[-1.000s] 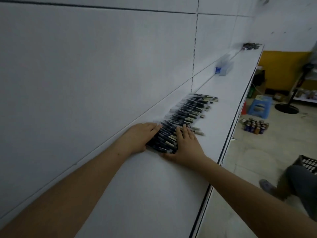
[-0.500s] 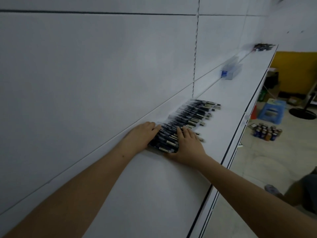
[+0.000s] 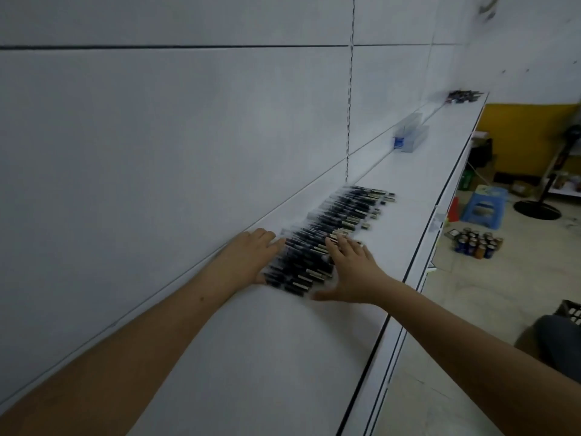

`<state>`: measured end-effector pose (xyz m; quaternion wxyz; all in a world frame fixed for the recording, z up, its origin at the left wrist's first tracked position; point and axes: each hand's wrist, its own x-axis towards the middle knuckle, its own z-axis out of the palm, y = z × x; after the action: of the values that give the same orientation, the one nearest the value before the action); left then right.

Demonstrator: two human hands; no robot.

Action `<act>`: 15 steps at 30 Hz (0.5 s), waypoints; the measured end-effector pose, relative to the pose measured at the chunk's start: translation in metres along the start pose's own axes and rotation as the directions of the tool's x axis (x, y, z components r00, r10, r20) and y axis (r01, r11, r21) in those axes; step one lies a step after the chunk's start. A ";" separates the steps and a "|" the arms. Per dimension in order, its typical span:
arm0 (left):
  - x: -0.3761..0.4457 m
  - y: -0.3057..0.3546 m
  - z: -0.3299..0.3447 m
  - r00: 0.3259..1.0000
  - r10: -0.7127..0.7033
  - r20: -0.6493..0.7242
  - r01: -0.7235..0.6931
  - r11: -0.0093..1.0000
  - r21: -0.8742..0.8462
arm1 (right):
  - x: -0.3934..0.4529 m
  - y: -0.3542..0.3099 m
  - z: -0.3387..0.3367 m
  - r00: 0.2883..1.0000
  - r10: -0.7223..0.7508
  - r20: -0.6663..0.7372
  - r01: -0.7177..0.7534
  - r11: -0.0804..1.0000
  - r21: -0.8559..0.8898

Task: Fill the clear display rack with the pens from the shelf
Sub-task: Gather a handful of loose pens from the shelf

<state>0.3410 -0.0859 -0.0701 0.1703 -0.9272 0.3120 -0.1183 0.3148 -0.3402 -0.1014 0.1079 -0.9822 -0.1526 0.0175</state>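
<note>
Many pens (image 3: 330, 237) on shelf (image 3: 408, 190); both hands, fingers spread, press pile. Rack (image 3: 412, 136) far off, maybe empty.

Both forearms were bare, no sleeves showing; the left hand (image 3: 248, 259) and right hand (image 3: 353, 272) wore nothing.

Blue plastic stool (image 3: 484, 207) on the floor, cluster of cans (image 3: 476, 243) nearby, yellow wall (image 3: 528, 136), perhaps a black crate (image 3: 570, 311).
</note>
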 end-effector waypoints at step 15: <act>0.055 0.112 -0.054 0.885 -0.414 -0.214 0.249 0.808 -0.534 | -0.025 0.075 -0.081 0.854 -0.245 -0.459 0.262 0.965 -0.027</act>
<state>0.3059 -0.2163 -0.0582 -0.1482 -0.9478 0.1860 -0.2122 0.3189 -0.4340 -0.0383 0.1600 -0.9276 -0.2503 -0.2265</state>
